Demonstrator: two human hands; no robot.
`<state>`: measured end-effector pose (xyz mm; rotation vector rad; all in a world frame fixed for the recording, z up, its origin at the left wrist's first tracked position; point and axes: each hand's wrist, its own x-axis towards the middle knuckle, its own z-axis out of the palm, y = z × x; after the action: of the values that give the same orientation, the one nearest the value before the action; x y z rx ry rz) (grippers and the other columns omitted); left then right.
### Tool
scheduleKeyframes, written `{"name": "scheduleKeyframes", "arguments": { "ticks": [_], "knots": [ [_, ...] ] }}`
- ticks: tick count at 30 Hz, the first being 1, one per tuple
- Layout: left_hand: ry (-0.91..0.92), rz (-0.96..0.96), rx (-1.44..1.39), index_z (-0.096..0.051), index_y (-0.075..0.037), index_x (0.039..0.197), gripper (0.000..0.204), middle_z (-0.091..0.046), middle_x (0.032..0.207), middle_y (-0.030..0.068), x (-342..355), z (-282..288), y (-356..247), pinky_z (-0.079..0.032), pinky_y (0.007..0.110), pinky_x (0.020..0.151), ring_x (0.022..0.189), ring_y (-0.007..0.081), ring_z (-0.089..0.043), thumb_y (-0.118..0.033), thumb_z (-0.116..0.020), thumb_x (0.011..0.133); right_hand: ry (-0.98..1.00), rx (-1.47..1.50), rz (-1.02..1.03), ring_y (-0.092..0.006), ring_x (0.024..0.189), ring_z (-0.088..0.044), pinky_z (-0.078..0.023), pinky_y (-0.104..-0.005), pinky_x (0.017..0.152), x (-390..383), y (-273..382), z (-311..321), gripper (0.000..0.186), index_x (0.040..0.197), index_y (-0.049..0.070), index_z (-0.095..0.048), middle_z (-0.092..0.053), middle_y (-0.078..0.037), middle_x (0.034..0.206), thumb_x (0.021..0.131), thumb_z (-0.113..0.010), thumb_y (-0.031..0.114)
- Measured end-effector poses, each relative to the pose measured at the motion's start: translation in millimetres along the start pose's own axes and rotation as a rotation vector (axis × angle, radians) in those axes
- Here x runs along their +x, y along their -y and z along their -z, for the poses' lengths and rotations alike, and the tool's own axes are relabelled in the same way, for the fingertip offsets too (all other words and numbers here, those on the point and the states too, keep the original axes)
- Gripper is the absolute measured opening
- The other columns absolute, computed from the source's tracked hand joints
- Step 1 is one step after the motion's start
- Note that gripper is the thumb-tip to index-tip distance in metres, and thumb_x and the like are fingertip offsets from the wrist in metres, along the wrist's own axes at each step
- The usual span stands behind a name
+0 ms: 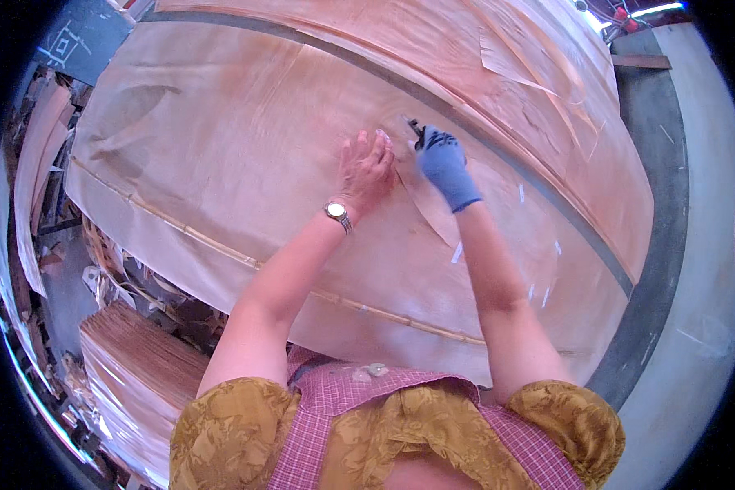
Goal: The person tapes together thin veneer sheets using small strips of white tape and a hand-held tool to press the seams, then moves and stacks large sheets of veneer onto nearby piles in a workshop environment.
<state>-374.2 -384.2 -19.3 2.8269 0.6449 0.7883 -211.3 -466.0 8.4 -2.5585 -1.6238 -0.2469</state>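
A wide sheet of thin, pinkish wood veneer lies spread out in front of me. My left hand, bare and with a watch on the wrist, rests on the veneer with its fingers stretched out. Something small and white shows at one of its fingertips. To its right, my right hand wears a blue glove and is closed around what looks like a black utility knife, pointing up and left close to the sheet. A loose-edged strip of veneer runs below and between the hands.
A thin bamboo stick lies across the near part of the sheet. Beyond a long dark strip is more veneer. Stacked veneer and scraps fill the left side. Small pale tape pieces dot the right part.
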Motion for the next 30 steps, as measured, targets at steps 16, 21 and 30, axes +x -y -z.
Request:
{"name": "scheduleKeyframes", "arguments": {
  "ticks": [16,21,30],
  "knots": [
    [0.173,0.113,-0.131,-0.05,-0.012,0.132,0.054,-0.048,0.138,0.0071,-5,17,-2,-0.03,0.046,0.102,0.125,0.0299,-0.043,-0.032,-0.061,0.084,0.432,0.629,-0.603,-0.0352,0.081,-0.064,-0.05,-0.0429,0.073,-103,-7,26,0.063,0.09,0.002,-0.06,-0.067,-0.019,0.087,0.069,-0.077,0.058],
    [-0.038,0.058,-0.146,-0.044,-0.014,0.138,0.054,-0.047,0.137,0.0137,-45,86,4,-0.035,0.047,0.103,0.125,0.0337,-0.044,-0.018,-0.057,0.086,-0.006,0.479,-0.368,-0.0271,0.082,-0.067,-0.052,-0.0371,0.076,-123,-16,2,0.061,0.117,0.001,-0.064,-0.071,-0.016,0.094,0.08,-0.073,0.048],
    [-0.108,0.675,-0.069,-0.058,-0.008,0.12,0.038,-0.059,0.118,0.0157,-371,275,76,-0.041,0.045,0.098,0.112,0.0344,-0.054,-0.011,-0.06,0.083,-0.021,0.563,-0.544,-0.0309,0.069,-0.065,-0.048,-0.0426,0.063,-106,27,-12,0.045,0.092,0.004,-0.064,-0.067,-0.013,0.074,0.092,-0.057,0.049]
  ]
}}
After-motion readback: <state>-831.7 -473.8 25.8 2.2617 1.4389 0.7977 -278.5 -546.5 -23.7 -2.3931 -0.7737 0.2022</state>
